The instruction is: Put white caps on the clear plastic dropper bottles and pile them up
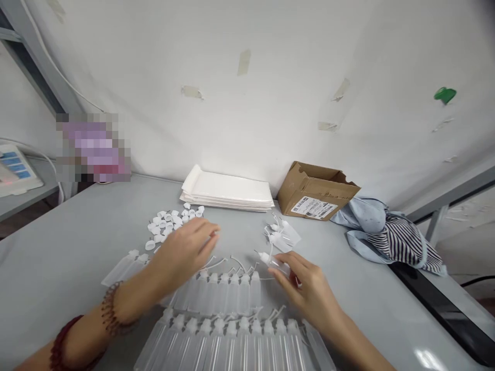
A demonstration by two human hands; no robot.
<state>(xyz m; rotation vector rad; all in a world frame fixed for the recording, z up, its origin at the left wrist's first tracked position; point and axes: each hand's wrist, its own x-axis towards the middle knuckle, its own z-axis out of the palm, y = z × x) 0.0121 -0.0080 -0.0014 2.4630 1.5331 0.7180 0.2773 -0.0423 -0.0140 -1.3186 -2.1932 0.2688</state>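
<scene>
My right hand (303,283) is closed around a small translucent squeeze bottle (279,265), whose white cap has a thin needle tip pointing left. My left hand (189,247) hovers over the table near a pile of white caps (164,222); its thumb and fingers are apart, and no object shows between them. Below the hands lie two rows of clear plastic bottles, a nearer row (232,345) and a farther row (224,296), with white cap straps beside their necks. Several capped bottles (284,234) lie beyond my right hand. More bottles (122,269) lie left of my left forearm.
A stack of white padded envelopes (232,190) lies against the wall, beside an open cardboard box (317,190). On the right are a blue and striped cloth bundle (398,234) and a long black object (441,309). A white device (17,170) stands at far left.
</scene>
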